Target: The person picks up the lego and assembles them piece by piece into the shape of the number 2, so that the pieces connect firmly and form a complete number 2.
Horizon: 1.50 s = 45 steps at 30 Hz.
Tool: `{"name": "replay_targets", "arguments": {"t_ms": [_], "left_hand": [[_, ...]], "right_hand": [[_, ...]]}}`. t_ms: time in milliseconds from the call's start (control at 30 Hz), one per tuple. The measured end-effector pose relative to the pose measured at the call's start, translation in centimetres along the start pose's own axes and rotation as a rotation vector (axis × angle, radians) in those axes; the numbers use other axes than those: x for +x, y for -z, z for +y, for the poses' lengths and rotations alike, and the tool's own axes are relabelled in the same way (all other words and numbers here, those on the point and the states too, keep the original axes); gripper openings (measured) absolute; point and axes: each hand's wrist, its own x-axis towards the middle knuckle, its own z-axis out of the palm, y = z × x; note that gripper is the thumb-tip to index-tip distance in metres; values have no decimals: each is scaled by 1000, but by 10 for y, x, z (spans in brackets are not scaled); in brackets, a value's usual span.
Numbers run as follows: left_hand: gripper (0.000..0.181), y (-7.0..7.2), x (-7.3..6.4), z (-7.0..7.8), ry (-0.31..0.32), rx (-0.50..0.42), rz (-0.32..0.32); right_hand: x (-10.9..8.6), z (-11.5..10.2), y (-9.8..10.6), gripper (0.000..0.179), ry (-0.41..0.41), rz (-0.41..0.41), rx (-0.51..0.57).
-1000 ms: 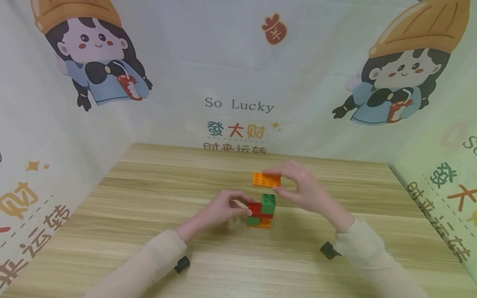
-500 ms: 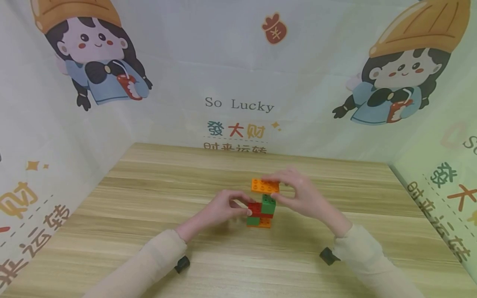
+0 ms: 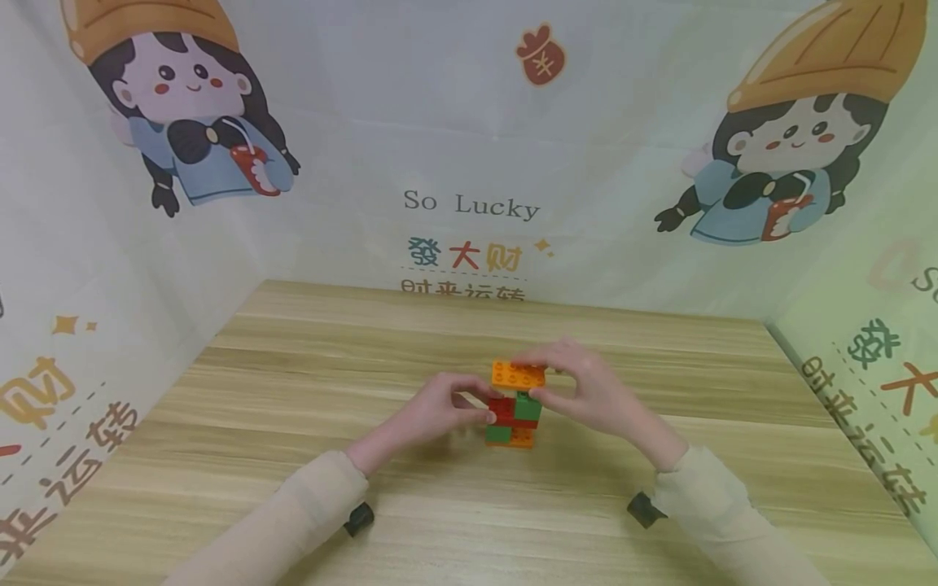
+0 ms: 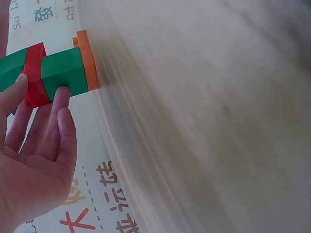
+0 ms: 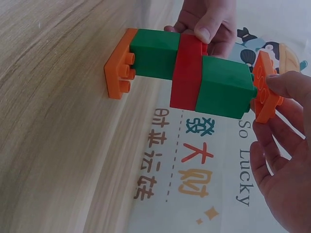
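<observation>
A stack of toy building bricks stands on the table. Its base is an orange plate (image 5: 114,68), followed by a green brick (image 5: 154,53), a red plate (image 5: 187,73) and an offset upper green brick (image 5: 226,87). My left hand (image 3: 440,411) grips the stack from the left, its thumb at the red plate. My right hand (image 3: 589,391) pinches a second orange plate (image 3: 509,374) between thumb and fingers. That plate lies right over the upper green brick's studs, slightly tilted in the right wrist view; whether they touch I cannot tell.
The wood-grain table (image 3: 308,350) runs back to a printed cloth backdrop (image 3: 352,146), which also rises on both sides. Two small black objects (image 3: 360,519) show beside the sleeves, one by each forearm.
My right hand has brought the orange plate down and slightly left, from behind and above the stack to just over the upper green brick. The left hand stays in place.
</observation>
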Motion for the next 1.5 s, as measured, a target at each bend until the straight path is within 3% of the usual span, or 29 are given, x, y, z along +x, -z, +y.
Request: {"name": "replay_targets", "arguments": {"t_ms": [800,1500], "left_hand": [[26,1,0,0,19,2,6],[26,-1,-1,1,33,2,12]], "right_hand": [[-10,6,-8,41,-94,-39,39],[-14,4,-7,34,-130,-19,55]]}}
